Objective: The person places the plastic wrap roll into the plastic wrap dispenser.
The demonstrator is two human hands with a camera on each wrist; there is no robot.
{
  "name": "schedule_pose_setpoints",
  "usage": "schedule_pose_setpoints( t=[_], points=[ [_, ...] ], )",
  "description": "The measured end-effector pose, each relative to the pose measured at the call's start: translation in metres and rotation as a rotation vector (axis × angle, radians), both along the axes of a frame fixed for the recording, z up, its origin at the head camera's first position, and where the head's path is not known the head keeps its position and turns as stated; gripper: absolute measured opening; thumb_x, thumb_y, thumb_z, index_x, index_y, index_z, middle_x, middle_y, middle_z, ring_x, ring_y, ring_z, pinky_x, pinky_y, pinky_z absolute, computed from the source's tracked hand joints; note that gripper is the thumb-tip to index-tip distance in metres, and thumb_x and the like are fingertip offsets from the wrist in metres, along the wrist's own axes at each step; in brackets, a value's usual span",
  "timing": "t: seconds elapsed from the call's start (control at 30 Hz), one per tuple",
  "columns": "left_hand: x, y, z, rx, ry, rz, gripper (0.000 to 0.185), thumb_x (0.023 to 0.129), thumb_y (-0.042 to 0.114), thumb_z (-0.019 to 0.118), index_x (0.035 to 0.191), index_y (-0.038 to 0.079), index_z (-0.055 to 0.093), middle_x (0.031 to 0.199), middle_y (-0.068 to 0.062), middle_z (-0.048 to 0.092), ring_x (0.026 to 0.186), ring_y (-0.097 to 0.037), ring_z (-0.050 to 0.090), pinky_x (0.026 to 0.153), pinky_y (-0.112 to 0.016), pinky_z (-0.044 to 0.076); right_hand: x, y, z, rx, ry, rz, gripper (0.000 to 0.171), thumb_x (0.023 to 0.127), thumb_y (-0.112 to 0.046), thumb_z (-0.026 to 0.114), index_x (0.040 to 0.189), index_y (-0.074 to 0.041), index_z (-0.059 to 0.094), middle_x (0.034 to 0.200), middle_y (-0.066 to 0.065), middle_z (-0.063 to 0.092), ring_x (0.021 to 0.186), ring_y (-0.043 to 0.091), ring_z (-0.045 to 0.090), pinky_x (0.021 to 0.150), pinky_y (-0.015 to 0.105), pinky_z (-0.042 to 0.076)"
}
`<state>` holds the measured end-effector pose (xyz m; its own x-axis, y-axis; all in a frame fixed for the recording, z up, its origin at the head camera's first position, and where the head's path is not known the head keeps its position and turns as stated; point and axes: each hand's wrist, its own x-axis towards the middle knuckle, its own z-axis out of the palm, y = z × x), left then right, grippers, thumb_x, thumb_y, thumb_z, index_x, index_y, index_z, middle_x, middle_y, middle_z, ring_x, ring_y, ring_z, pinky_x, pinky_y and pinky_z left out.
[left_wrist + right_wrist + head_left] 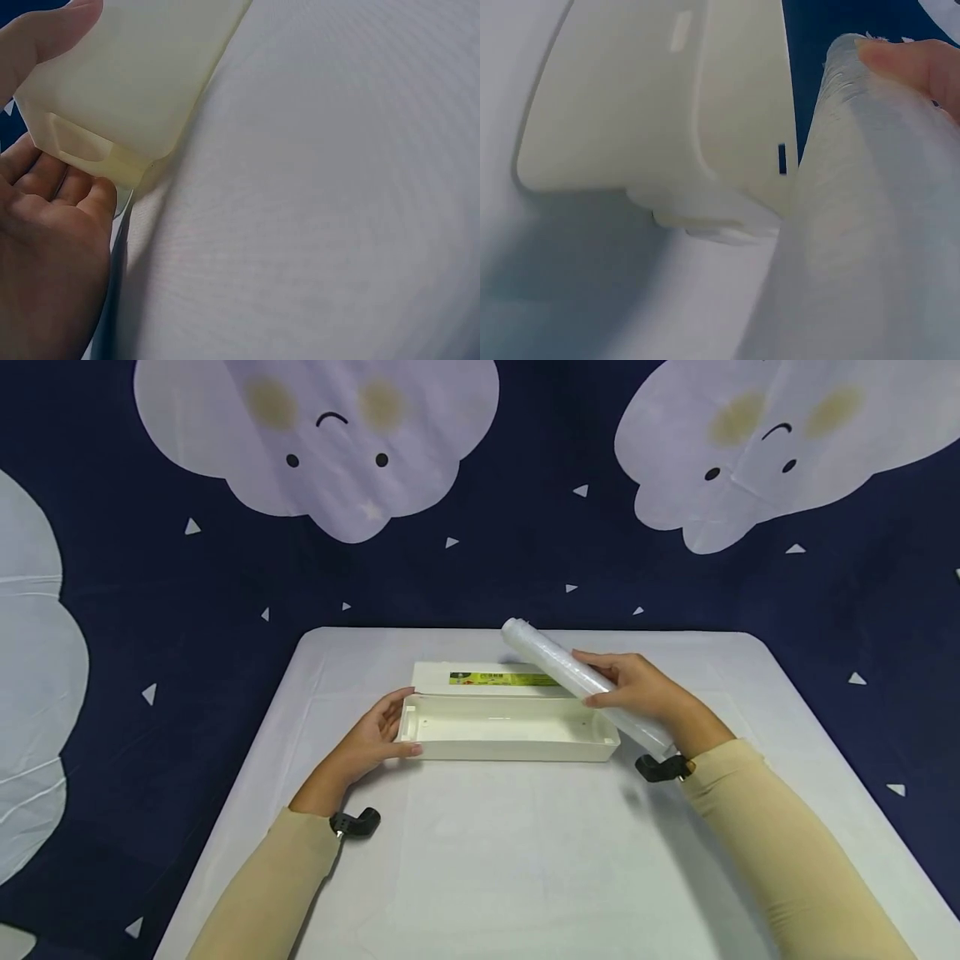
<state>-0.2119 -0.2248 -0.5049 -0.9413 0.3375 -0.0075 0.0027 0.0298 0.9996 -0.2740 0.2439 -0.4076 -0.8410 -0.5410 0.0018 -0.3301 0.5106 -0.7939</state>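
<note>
Head view shows a roll of cling film held by the right hand, whose fingers curl round its middle; the roll is tilted, its far end raised toward the back left and its near end low beside the wrist, and it hangs over the right end of an open cream plastic dispenser box. That box lies lengthwise on the white tablecloth, near the middle of the table, its lid folded back flat behind it with a green and yellow label showing. The left hand grips the box's left end, thumb along the front edge and fingers against the end wall; left wrist view confirms the fingers touching the box corner. Right wrist view shows the film roll close up with a fingertip pressed on it, the box just beside. Behind the table hangs a dark blue backdrop printed with pale clouds.
</note>
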Motion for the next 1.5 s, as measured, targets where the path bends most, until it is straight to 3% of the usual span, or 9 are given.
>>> schedule_pose_setpoints(
  t=[0.17, 0.5, 0.93, 1.17, 1.5],
  points=[
    [-0.001, 0.0, -0.001, 0.01, -0.004, -0.005, 0.111, 0.073, -0.009, 0.093, 0.164, 0.01, 0.032, 0.168, -0.01, 0.029, 0.155, -0.023, 0.025, 0.118, -0.024, 0.033, 0.0, -0.008, -0.001, 0.0, 0.005, 0.012, 0.083, 0.087, -0.01, 0.089, 0.158, -0.006, 0.048, 0.15, 0.019, 0.054, 0.117, 0.03, 0.062, 0.088, 0.028, 0.057],
    [0.0, 0.0, 0.001, 0.018, -0.023, -0.005, 0.11, 0.073, -0.012, 0.091, 0.164, 0.011, 0.033, 0.167, -0.01, 0.03, 0.154, -0.024, 0.028, 0.117, -0.025, 0.035, -0.001, -0.022, 0.001, 0.044, 0.015, 0.032, 0.081, 0.087, -0.015, 0.09, 0.158, -0.015, 0.051, 0.15, 0.011, 0.056, 0.116, 0.029, 0.064, 0.091, 0.045, 0.058],
    [-0.002, -0.001, -0.002, 0.024, -0.014, -0.004, 0.11, 0.073, -0.015, 0.09, 0.164, 0.009, 0.032, 0.166, -0.012, 0.031, 0.154, -0.025, 0.027, 0.117, -0.024, 0.034, -0.002, -0.038, 0.002, 0.027, -0.037, 0.069, 0.08, 0.086, -0.013, 0.09, 0.157, -0.016, 0.053, 0.151, 0.01, 0.057, 0.11, 0.029, 0.065, 0.086, 0.04, 0.06],
    [-0.003, 0.001, -0.002, 0.042, 0.01, -0.026, 0.11, 0.074, -0.015, 0.089, 0.164, 0.008, 0.031, 0.166, -0.015, 0.03, 0.154, -0.03, 0.027, 0.118, -0.026, 0.034, -0.003, -0.043, 0.0, 0.036, -0.067, 0.082, 0.08, 0.084, -0.012, 0.091, 0.155, -0.024, 0.056, 0.146, 0.012, 0.06, 0.107, 0.029, 0.067, 0.082, 0.038, 0.061],
    [-0.003, -0.002, -0.004, 0.035, -0.006, -0.007, 0.11, 0.073, -0.012, 0.092, 0.163, 0.009, 0.033, 0.166, -0.011, 0.032, 0.153, -0.025, 0.029, 0.117, -0.024, 0.034, -0.006, -0.052, 0.001, 0.02, -0.035, 0.152, 0.079, 0.082, -0.01, 0.093, 0.152, -0.023, 0.059, 0.146, 0.011, 0.061, 0.109, 0.027, 0.067, 0.084, 0.036, 0.06]
  ],
)
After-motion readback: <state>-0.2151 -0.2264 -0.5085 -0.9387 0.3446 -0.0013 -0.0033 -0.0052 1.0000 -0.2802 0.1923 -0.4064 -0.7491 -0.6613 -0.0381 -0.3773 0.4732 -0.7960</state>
